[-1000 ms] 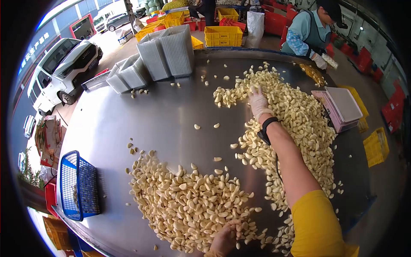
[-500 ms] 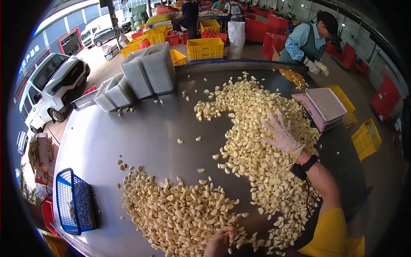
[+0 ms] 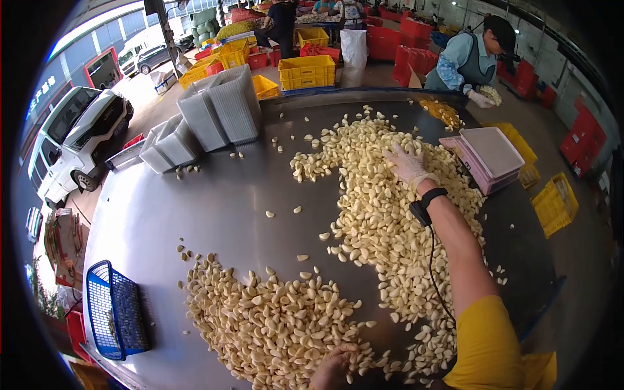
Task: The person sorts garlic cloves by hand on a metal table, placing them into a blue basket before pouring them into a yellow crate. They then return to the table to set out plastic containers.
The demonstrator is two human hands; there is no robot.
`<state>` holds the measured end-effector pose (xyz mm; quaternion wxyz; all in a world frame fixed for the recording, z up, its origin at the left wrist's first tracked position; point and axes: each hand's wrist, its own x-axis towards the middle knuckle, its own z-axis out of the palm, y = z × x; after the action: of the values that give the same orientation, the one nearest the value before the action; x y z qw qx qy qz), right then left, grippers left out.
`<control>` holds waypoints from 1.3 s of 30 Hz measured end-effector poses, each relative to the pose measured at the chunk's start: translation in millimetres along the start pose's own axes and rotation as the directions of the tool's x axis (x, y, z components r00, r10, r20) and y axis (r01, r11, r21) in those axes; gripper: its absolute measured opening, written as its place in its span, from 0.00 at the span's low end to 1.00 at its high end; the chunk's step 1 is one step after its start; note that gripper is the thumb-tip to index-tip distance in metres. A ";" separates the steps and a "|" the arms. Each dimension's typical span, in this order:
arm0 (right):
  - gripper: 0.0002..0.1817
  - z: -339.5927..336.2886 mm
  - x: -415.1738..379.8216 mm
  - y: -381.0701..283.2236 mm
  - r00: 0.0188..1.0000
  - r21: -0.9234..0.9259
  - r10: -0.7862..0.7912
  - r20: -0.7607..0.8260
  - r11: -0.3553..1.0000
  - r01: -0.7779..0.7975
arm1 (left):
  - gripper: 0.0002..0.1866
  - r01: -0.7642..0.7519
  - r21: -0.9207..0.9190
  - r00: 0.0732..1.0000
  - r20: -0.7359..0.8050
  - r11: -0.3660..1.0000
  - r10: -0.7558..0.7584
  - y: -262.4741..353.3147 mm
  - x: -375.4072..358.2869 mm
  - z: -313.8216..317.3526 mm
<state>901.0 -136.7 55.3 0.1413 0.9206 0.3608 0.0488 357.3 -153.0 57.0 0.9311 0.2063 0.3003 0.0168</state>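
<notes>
Peeled garlic cloves lie in two heaps on a metal table [image 3: 227,208]. On the upper part of the larger heap [image 3: 383,214], my right hand [image 3: 409,166], in a thin translucent glove, rests palm down with its fingers apart. A black band with a small device and a cable circles that wrist. At the bottom edge, my left hand [image 3: 333,369] is beside the nearer heap [image 3: 273,318], its fingers curled together. What they hold, if anything, I cannot make out. Loose cloves lie between the heaps.
A blue basket [image 3: 116,311] stands at the left edge. Stacked pale plastic trays [image 3: 224,107] are at the back left. A pink scale [image 3: 487,159] sits right of the larger heap. Beyond the table, a person [image 3: 469,65] holds cloves near yellow crates [image 3: 556,205].
My right hand has moved farther up and slightly left over the larger heap, with the forearm reaching farther in. My left hand has barely moved. The view has shifted slightly.
</notes>
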 end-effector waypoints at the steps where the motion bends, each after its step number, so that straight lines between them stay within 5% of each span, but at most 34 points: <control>1: 0.32 -6.7 4.0 -13.3 0.990 0.020 0.129 0.060 0.991 -0.131 | 0.16 -0.022 -0.035 0.999 0.040 0.999 0.023 -2.3 1.0 -5.1; 2: 0.33 -16.8 4.6 -27.2 0.959 0.029 0.257 0.122 0.965 -0.262 | 0.16 -0.039 -0.072 0.996 0.081 0.997 0.044 -4.5 1.5 -8.1; 5: 0.35 -30.3 -55.4 -95.8 0.963 -0.148 0.011 -0.270 0.988 -0.052 | 0.16 -0.034 -0.063 0.997 0.062 0.997 0.038 0.8 -3.2 -4.4; 8: 0.35 -20.7 -137.6 -164.4 0.786 0.159 -0.472 -0.398 0.809 0.566 | 0.17 -0.037 0.012 0.995 0.095 0.999 0.035 0.0 -1.6 0.3; 10: 0.32 -10.0 -172.7 -209.0 0.621 0.277 -0.661 -0.421 0.559 0.782 | 0.17 -0.002 0.010 1.000 0.027 1.000 0.002 -10.7 3.4 -5.2; 11: 0.31 3.1 -180.7 -231.9 0.591 0.219 -0.706 -0.391 0.552 0.805 | 0.17 0.031 -0.001 0.999 -0.032 1.000 -0.031 -16.6 6.3 -9.8; 14: 0.26 13.1 -176.9 -252.8 0.559 0.209 -0.704 -0.438 0.525 0.825 | 0.17 0.017 0.048 0.999 0.045 0.999 -0.019 -14.5 8.8 -8.5; 16: 0.19 2.9 -154.6 -241.5 0.774 -0.209 -0.615 -0.151 0.785 0.583 | 0.16 0.010 0.005 1.000 -0.008 1.000 -0.010 -8.7 6.9 0.7; 18: 0.14 26.8 -137.3 -196.8 0.787 -0.322 -0.571 -0.233 0.809 0.491 | 0.17 0.016 -0.068 0.999 -0.049 0.998 -0.020 -6.9 4.2 4.5; 20: 0.12 35.6 -128.3 -155.3 0.821 -0.296 -0.556 -0.133 0.813 0.502 | 0.15 0.012 -0.080 1.000 0.016 0.997 -0.011 -2.5 5.9 -11.2; 22: 0.12 47.3 -111.6 -130.6 0.825 -0.496 -0.554 -0.113 0.751 0.437 | 0.16 0.107 -0.060 0.979 0.181 0.992 -0.094 -14.0 18.6 -40.8; 24: 0.13 48.8 -80.4 -100.2 0.815 -0.586 -0.538 -0.216 0.739 0.332 | 0.17 0.081 -0.006 0.993 0.089 0.997 -0.080 -4.8 8.9 -25.5; 26: 0.15 34.3 -47.4 -70.3 0.881 -0.632 -0.431 -0.195 0.742 0.224 | 0.18 0.053 0.066 0.994 0.087 0.996 -0.059 -0.8 5.0 -24.3; 29: 0.17 1.2 -34.6 -27.6 0.933 -0.548 -0.319 -0.166 0.816 0.182 | 0.17 0.024 -0.118 0.993 0.121 0.993 -0.010 -0.8 -0.4 -21.4; 31: 0.19 -19.4 -51.7 -9.8 0.941 -0.275 -0.155 -0.302 0.959 0.070 | 0.13 0.038 -0.233 0.999 -0.003 0.972 -0.040 7.6 -6.4 -5.2; 32: 0.19 -21.3 -66.2 -9.7 0.943 -0.279 -0.153 -0.296 0.958 0.067 | 0.13 0.046 -0.235 0.999 0.001 0.971 -0.048 3.0 -3.0 -16.5; 34: 0.21 -12.8 -114.6 -21.0 0.896 0.021 -0.219 -0.386 0.969 0.246 | 0.17 0.071 -0.124 0.989 0.134 0.990 -0.054 -7.1 12.0 -45.6; 36: 0.22 4.4 -185.3 -42.0 0.827 0.101 -0.448 -0.341 0.857 0.506 | 0.15 0.075 -0.070 0.996 0.055 0.995 -0.071 -7.4 10.9 -40.3; 37: 0.22 -16.7 -233.4 -60.8 0.784 -0.005 -0.573 -0.236 0.808 0.589 | 0.14 0.051 -0.112 0.993 0.114 0.992 -0.039 -11.5 13.4 -46.5; 39: 0.23 -25.9 -308.9 -81.8 0.694 0.088 -0.689 -0.207 0.694 0.715 | 0.14 0.040 -0.145 0.985 0.173 0.989 -0.014 -15.2 17.6 -52.8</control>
<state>615.8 -283.2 59.6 0.0454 0.7134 0.6984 0.0343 340.5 -144.4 2.5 0.9664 0.1330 0.2196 0.0085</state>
